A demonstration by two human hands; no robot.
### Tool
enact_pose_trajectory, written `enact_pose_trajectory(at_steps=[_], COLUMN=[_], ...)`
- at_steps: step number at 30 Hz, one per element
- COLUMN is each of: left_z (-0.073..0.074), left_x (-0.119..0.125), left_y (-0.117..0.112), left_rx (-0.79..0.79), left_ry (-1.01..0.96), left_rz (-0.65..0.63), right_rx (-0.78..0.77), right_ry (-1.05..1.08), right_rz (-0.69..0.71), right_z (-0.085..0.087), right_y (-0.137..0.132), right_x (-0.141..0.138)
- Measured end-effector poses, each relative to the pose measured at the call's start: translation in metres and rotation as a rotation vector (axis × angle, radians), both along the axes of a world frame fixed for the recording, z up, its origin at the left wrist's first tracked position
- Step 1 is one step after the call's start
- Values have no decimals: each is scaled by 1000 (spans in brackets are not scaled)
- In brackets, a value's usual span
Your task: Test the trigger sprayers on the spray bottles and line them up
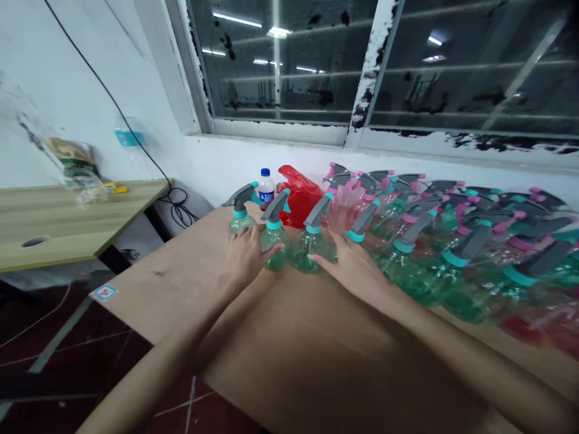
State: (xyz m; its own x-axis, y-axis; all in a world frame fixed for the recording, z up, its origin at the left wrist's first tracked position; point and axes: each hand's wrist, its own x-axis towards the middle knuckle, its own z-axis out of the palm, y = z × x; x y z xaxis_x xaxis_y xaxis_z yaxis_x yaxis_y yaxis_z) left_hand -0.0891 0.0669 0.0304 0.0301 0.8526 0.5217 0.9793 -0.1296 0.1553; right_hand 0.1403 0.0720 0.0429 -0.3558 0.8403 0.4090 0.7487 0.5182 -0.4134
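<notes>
Three green spray bottles with grey triggers and teal collars stand in a row near the far left of the brown table [280,337]: one [239,218], a middle one [275,238] and a third [312,241]. My left hand [246,253] lies with fingers stretched out against the first two bottles, fingertips touching the middle one. My right hand [355,265] reaches in flat and open, its fingertips at the base of the third bottle. Neither hand grips anything.
Many more spray bottles [452,241], teal- and pink-capped, crowd the table's right side. A red plastic bag [301,196] and a small white bottle with a blue cap [266,187] stand behind. A wooden desk [54,223] is at left, cables [178,208] by the wall.
</notes>
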Motion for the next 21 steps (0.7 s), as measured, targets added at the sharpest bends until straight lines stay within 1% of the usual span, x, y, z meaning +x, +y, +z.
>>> enact_pose_trajectory(at_steps=[3,6,10,12,14,17,21], left_z=[7,11,9,7,5,5,9], left_x=[4,4,2,1,-1,-2,4], left_y=[1,4,8,7,2,-13,-35], left_rx=[11,20,33,50,78,122,128], left_ry=[71,103,91,62,14,-87,-238], left_rz=[23,30,17,2,-14,-36,-78], right_rx=[-40,-69,-112,-114,-102,-86,-84], right_ry=[22,26,14,14,23,30,17], right_rz=[-8,-20,-45,-53,-52,-43,-27], right_z=[-3,-6,-9,-10,-10,-11,-11], right_y=[6,9,11,13,15,18,13], right_x=[-8,-14,-20,-22,-24,-25,-24])
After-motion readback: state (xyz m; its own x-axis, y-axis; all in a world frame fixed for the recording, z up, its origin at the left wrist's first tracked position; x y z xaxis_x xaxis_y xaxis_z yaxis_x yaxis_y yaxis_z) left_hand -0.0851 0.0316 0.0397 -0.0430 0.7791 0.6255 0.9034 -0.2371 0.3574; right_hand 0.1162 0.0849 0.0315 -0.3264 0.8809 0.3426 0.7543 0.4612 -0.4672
